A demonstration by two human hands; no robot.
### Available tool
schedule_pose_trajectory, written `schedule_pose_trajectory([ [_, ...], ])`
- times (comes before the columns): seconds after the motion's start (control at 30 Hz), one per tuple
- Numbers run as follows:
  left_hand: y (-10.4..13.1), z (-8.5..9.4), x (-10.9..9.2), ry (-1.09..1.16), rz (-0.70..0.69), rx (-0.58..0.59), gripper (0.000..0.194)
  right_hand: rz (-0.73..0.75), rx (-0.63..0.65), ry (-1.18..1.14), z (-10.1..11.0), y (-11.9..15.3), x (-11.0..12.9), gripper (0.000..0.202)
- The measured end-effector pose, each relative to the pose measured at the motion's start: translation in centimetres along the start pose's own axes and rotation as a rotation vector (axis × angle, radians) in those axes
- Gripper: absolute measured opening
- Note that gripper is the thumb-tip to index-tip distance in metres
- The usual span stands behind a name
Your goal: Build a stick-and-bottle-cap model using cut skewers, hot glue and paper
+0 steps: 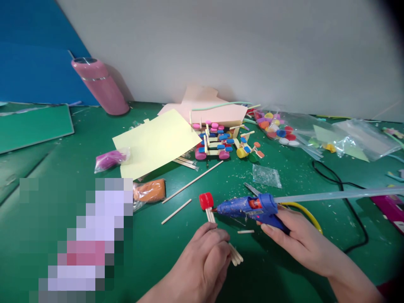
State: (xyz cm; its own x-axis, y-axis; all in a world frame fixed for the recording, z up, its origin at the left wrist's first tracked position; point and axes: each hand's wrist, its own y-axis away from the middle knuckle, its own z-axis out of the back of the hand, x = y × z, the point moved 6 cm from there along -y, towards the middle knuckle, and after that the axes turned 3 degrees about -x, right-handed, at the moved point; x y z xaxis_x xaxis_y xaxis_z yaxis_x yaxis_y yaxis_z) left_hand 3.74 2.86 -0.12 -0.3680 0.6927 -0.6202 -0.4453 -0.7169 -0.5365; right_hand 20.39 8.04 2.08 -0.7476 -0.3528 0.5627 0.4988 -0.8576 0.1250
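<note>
Near the front of the green table (151,244), your left hand (210,252) grips a bundle of wooden sticks (237,256), whose far end meets a red cap-like piece (206,200). Your right hand (293,235) is wrapped around the handle of a blue hot glue gun (240,207), its nozzle at the sticks just below the red piece; whether it touches them is too close to tell. A clear glue stick (315,195) sticks out behind the gun. Farther back on your right, a clear plastic bag (298,120) holds round pieces (280,133) in red, orange, yellow, blue and white. To your left, one clear wrapper (126,154) encloses purple clay (110,160); another (135,204) encloses orange clay (153,190). A small transparent packet (266,175) lies flat beyond the gun. Against the back wall sits a pink tumbler (102,86), its contents hidden.
</note>
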Motion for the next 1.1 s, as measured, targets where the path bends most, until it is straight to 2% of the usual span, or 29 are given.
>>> schedule_pose_trajectory([
  [0.47,0.0,0.1,-0.2,-0.022,-0.034,-0.022,0.018,0.001,-0.031,-0.039,-0.7,0.2,-1.3,0.022],
  [0.7,0.0,0.0,-0.1,-0.011,-0.015,-0.018,0.018,0.003,-0.020,-0.049,-0.5,0.2,-0.8,0.016],
  [1.1,-0.1,0.0,0.1,-0.006,0.003,-0.014,0.019,0.010,0.022,-0.084,-1.1,-0.5,-0.2,0.022],
])
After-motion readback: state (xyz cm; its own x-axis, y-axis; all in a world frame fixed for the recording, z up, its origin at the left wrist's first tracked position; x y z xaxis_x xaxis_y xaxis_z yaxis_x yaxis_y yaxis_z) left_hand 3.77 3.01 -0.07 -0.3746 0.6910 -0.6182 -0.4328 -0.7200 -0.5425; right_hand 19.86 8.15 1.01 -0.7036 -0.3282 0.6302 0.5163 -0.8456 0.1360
